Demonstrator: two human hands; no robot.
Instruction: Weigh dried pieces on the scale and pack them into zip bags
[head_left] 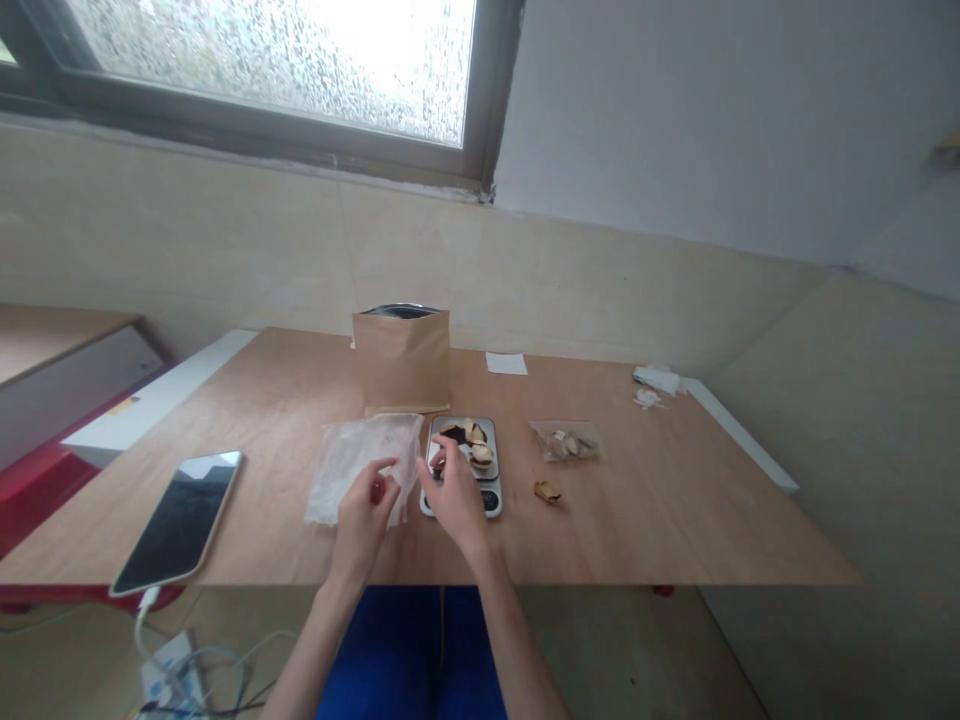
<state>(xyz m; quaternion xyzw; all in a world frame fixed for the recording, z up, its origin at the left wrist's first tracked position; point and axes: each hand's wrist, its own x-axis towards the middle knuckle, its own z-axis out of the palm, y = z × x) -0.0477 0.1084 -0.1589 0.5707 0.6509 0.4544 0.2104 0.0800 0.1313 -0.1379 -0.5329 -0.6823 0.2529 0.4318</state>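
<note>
A clear plastic bag (352,455) lies flat on the table, its right edge beside a small silver digital scale (491,490). Several dried, pale and dark curled slices (480,455) rest on the scale's plate. My left hand (365,512) is over the bag's lower right part, fingers curled with thumb and forefinger apart; nothing clear shows between them. Over the scale's left side is my right hand (456,495), thumb and forefinger apart near the slices and the bag's edge. It covers part of the plate and display.
Behind the scale stands an open brown paper pouch (403,360). To the right lie a small clear bag of brown pieces (566,442) and a single dried piece (547,491). A phone (180,520) with a cable is at left, a white paper (507,364) and crumpled tissue (660,380) behind.
</note>
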